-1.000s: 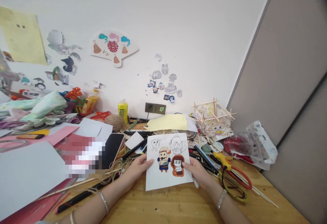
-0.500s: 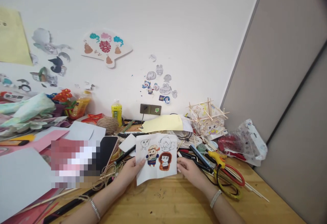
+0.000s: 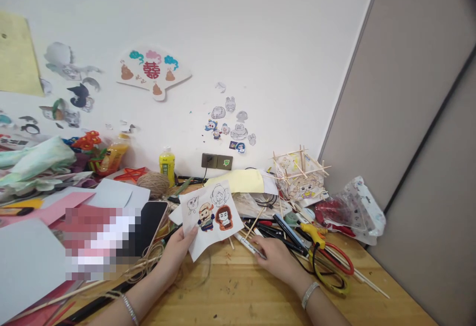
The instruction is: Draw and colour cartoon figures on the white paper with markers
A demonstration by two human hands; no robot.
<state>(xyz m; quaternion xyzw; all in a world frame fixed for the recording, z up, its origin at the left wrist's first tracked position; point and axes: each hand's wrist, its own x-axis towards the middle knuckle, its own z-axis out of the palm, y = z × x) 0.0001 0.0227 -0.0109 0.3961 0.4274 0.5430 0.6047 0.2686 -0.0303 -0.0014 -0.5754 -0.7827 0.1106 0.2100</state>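
Note:
My left hand (image 3: pixel 182 244) pinches the lower left edge of a white sheet of paper (image 3: pixel 199 246), its thumb on the front. Drawn on the sheet are two coloured cartoon figures and, above them, two outlined ones. The sheet tilts and hangs above the table. To its right, my right hand (image 3: pixel 277 259) closes around a white marker pen (image 3: pixel 245 244), whose far end points up and left toward the sheet. Black pens (image 3: pixel 277 234) and a blue-grey pen (image 3: pixel 288 228) lie just beyond the right hand.
Scissors (image 3: pixel 344 259) and a yellow glue gun (image 3: pixel 312 232) lie at right, near a stick frame (image 3: pixel 301 177) and clear bag (image 3: pixel 366 212). A phone (image 3: pixel 154 224), twine ball (image 3: pixel 154 183), yellow bottle (image 3: pixel 167 166) and papers (image 3: pixel 29 261) crowd the left of the wooden table (image 3: pixel 238 296).
My right hand has let go of the sheet's right edge and taken hold of a white marker pen. The left hand has moved the sheet left and tilted it.

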